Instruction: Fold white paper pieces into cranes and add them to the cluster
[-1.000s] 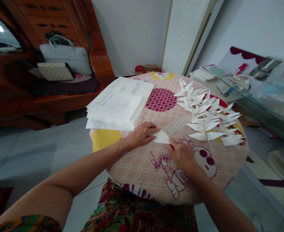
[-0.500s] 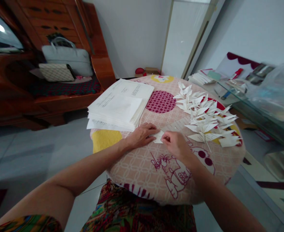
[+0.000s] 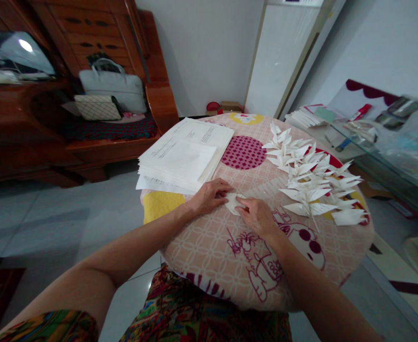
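A small folded piece of white paper (image 3: pixel 234 204) lies on the cloth-covered round table (image 3: pixel 209 247), between my two hands. My left hand (image 3: pixel 212 195) holds its left edge, fingers bent over it. The thumb and fingers of my right hand (image 3: pixel 258 216) pinch its right side. Just beyond my right hand lies a see-through strip (image 3: pixel 268 188) that looks like a clear ruler. To the right, several folded paper cranes (image 3: pixel 307 168) sit crowded together. A stack of printed paper sheets (image 3: pixel 185 130) stands to the left, with smaller blank sheets (image 3: pixel 191 159) on top.
Past the table's right edge is a glass-topped stand (image 3: pixel 383 161) with papers and a plastic bag (image 3: pixel 404 142). A wooden bench (image 3: pixel 123 147) holding a grey handbag (image 3: pixel 114 85) is at the back left. A white door (image 3: pixel 283 52) stands behind.
The view has swung slightly left. My right hand has changed its grip on the folded paper, with its fingers now farther over the paper, whose outline looks more compact.
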Tool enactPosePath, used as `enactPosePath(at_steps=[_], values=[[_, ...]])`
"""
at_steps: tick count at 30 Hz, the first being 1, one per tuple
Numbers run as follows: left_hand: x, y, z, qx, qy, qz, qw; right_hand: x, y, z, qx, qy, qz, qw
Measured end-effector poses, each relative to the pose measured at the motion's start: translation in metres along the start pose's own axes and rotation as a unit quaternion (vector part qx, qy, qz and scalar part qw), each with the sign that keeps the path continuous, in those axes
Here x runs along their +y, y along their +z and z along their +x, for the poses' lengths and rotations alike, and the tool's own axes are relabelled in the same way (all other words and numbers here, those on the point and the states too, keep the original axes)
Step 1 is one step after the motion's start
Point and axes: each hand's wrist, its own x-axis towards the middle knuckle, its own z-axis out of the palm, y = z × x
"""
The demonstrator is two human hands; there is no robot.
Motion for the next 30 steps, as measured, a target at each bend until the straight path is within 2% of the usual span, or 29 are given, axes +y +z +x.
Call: enactPosePath(at_steps=[3,6,10,18,25,30], values=[[0.009,0.001,0.000,-0.032,0.028,0.103,0.994,-0.004,-0.003,0.001,-0.015,0.004,-0.019,1.000],[0.018,0.003,-0.001,-0.082,0.055,0.216,0.971,-0.005,-0.003,0.001,-0.023,0.010,-0.037,0.999],[0.020,-0.003,-0.002,-0.125,0.084,0.293,0.944,-0.005,-0.002,0.001,-0.028,0.009,-0.046,0.999],[0.008,-0.020,-0.009,-0.128,0.092,0.272,0.949,-0.005,-0.001,0.001,-0.030,0.013,-0.046,0.998],[0.002,-0.021,-0.016,-0.068,0.071,0.235,0.967,-0.005,-0.001,0.000,-0.021,0.008,-0.039,0.999],[-0.003,-0.020,-0.016,-0.030,0.017,0.189,0.981,-0.006,-0.002,0.000,-0.021,0.013,-0.036,0.999]])
